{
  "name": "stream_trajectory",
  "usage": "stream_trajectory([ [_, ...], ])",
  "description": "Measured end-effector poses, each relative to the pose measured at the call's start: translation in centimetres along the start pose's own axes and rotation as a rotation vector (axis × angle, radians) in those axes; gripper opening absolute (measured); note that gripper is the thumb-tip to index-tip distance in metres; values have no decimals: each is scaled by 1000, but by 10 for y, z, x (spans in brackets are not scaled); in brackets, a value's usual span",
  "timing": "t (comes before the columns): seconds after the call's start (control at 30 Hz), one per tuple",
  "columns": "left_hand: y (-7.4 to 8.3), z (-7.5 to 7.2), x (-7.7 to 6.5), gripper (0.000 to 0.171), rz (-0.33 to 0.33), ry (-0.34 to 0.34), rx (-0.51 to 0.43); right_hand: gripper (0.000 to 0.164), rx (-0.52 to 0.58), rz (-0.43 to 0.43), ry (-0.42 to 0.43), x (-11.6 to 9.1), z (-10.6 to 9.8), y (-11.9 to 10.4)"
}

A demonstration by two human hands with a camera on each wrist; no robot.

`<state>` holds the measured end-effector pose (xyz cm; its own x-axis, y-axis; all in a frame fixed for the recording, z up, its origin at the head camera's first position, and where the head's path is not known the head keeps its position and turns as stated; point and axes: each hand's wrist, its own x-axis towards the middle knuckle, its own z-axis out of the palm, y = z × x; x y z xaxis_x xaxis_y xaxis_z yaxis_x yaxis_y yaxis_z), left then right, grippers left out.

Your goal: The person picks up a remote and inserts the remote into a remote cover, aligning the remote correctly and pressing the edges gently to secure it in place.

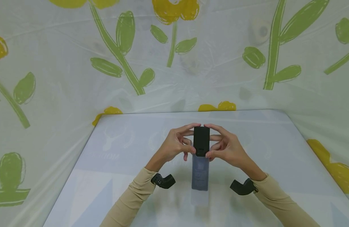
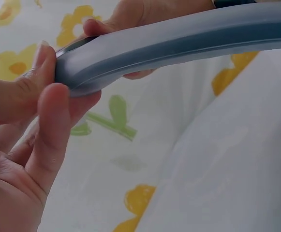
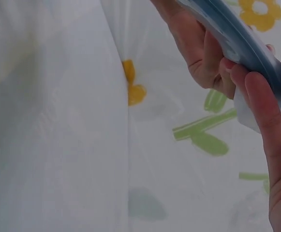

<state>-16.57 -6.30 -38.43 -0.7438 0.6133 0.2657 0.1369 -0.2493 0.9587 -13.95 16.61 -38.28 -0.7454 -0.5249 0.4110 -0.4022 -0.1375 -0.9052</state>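
Head view: left hand (image 1: 173,143) and right hand (image 1: 229,148) pinch a black block (image 1: 201,140) from opposite sides, seemingly to steady it evenly, over the pale table (image 1: 265,142), its blue-grey strip (image 1: 200,173) extending toward the wearer.

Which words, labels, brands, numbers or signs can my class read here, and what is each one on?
None can be read for certain.
Tabletop: faint lettering and emblems, too blurred to read.
Bluish strip: faint print, too small to read.
Black object: a small mark near its lower end, too small to make out.
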Motion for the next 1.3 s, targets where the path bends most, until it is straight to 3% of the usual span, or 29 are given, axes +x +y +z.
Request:
stream_trajectory([
  [0.23,-4,-3,-1,81,9,-19,96,84,-61,17,-9,3,0,1],
  [0.43,-6,-1,-2,77,6,2,129,80,-143,54,47,3,-2,1],
  [0.6,1,5,-4,74,3,27,151,71,-133,67,91,3,-1,0],
  [0.93,-5,3,-4,72,-13,44,184,64,-113,58,133,3,1,2],
  [1.07,-5,1,-5,60,-31,76,169,64,-118,71,146,2,1,2],
  [1.3,-9,-2,-7,23,-25,67,189,64,-110,71,149,2,1,2],
])
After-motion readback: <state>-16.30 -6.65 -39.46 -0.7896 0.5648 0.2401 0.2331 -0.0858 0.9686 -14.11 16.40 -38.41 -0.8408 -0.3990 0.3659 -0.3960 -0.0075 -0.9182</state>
